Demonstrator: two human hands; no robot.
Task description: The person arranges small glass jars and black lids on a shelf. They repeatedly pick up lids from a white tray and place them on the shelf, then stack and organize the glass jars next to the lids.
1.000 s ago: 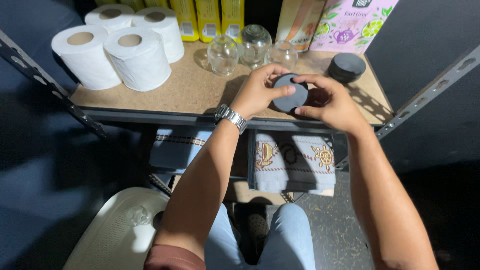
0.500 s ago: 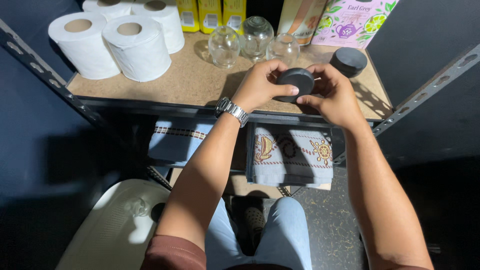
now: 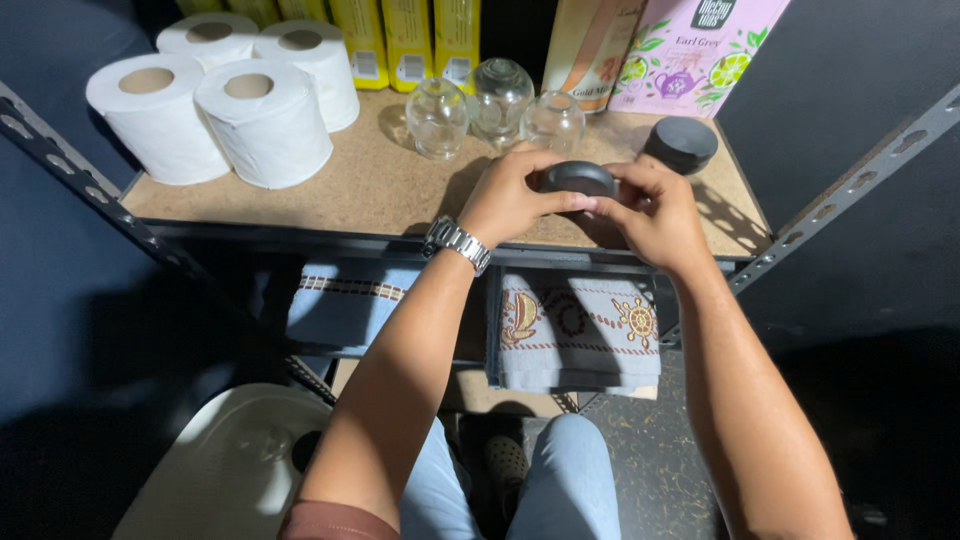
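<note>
**A chipboard shelf on a metal rack, carrying its goods**

A chipboard shelf point(image 3: 380, 190) is sitting in a dark metal rack. Four white toilet paper rolls point(image 3: 225, 105) are standing on end at its left, touching one another. Yellow cartons point(image 3: 405, 40) are lining the far edge. Three clear glass jars point(image 3: 495, 110) are resting upside down near the middle, close together. To the far right, a tan box point(image 3: 590, 50) and a pink floral tea box point(image 3: 690, 50) are standing upright. A round black lid point(image 3: 680, 143) is lying just in front of the pink box.
</note>
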